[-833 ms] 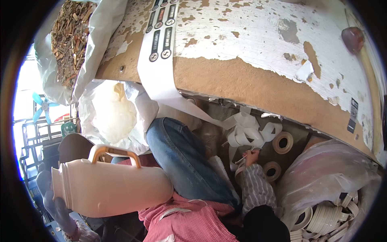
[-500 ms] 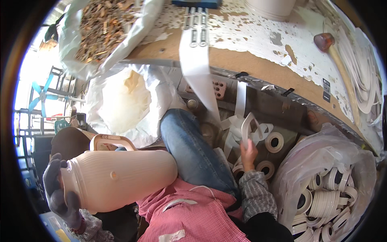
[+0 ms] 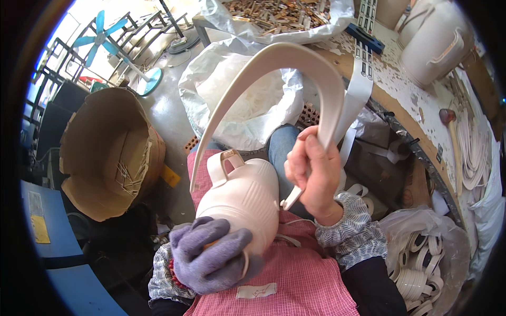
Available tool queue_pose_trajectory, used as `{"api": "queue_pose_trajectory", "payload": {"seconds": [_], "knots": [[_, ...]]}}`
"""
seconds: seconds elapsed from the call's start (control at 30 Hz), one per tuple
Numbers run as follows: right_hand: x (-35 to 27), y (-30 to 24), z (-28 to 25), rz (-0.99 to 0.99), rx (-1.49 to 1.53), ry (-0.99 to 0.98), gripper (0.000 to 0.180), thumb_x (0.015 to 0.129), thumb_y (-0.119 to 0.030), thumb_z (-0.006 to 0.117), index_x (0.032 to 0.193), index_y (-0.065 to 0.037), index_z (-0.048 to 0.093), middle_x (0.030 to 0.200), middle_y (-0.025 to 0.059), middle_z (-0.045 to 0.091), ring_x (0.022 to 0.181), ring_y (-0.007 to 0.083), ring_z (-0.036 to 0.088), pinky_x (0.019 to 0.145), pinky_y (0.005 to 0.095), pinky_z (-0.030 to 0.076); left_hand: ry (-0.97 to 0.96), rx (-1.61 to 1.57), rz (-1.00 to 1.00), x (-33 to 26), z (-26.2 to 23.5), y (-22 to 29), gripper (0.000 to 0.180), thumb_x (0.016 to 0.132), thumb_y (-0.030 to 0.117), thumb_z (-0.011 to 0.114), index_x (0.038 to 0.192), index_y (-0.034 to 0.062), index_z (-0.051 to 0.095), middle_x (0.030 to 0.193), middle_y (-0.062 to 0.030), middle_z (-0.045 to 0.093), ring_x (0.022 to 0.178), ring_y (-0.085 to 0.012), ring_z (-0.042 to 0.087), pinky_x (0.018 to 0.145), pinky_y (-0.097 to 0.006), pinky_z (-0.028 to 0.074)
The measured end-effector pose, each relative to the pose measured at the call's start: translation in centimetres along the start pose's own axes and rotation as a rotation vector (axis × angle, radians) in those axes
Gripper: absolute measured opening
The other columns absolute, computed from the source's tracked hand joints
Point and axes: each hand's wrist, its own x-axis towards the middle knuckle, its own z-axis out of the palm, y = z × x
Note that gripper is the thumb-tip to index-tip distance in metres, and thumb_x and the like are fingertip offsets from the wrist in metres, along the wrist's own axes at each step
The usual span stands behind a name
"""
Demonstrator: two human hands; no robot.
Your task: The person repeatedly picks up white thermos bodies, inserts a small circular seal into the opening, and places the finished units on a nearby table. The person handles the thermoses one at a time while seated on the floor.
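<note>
- Head view: the pale pink jug (image 3: 253, 187) lies tilted over the person's lap, its fixed side grip (image 3: 217, 169) pointing away from the body.
- The gloved left hand (image 3: 213, 255) has its fingers curled over the jug's near end.
- The bare right hand (image 3: 313, 168) grasps the arched handle (image 3: 295, 54) near one end; that end sits just beside the jug's flank, and whether they touch I cannot tell. The other end hangs free.
- Likely trouble: the jug could roll on the soft lap, or slip if the smooth glove loses its hold; bending the handle too hard could crack it or make it spring away.
- Containers: a torn cardboard box (image 3: 79, 150) holds thin sticks (image 3: 129, 176); a white bag (image 3: 253, 136) holds whitish, see-through scraps.
- Another bag (image 3: 342, 18) beside the tabletop (image 3: 416, 108) is heaped with brown chips (image 3: 279, 16); a clear bag (image 3: 457, 247) holds pale rings (image 3: 414, 284).
</note>
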Motion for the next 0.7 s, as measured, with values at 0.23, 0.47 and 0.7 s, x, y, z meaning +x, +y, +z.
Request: {"api": "queue_pose_trajectory", "payload": {"seconds": [0.23,0.47,0.7], "knots": [[-2.8,2.9,1.2,0.173,-0.26,-0.221,0.018,0.099,-0.014,0.041,0.114,-0.004,0.044,0.072,0.0026,0.05,0.055,0.005,0.038,0.051,0.0191,0.032,0.071,-0.352,-0.075,-2.7,-0.3,-2.0,0.033,0.071,0.041,0.078,0.084,0.0174,0.057,0.111,-0.004,0.063,0.098,-0.0237,0.057,0.08,-0.036,0.049],[-2.8,3.4,2.8,0.315,-0.377,-0.326,0.028,0.091,-0.008,0.044,0.117,0.0,0.046,0.092,0.0112,0.058,0.088,0.0172,0.055,0.086,0.0285,0.043,0.382,-1.328,-1.269,-6.2,2.8,-5.3,0.048,0.09,0.028,0.058,0.127,-0.0003,0.049,0.113,-0.0107,0.058,0.096,-0.0152,0.058,0.087,-0.03,0.047],[-1.9,2.1,-0.8,0.419,-0.149,-0.326,0.035,0.09,-0.01,0.049,0.122,0.002,0.048,0.099,0.0128,0.059,0.094,0.0182,0.057,0.091,0.0302,0.045,0.468,-1.676,-1.155,-7.0,5.9,-3.8,0.03,0.084,0.014,0.067,0.109,-0.0019,0.062,0.092,-0.003,0.062,0.082,-0.0078,0.058,0.079,-0.022,0.048]]}}
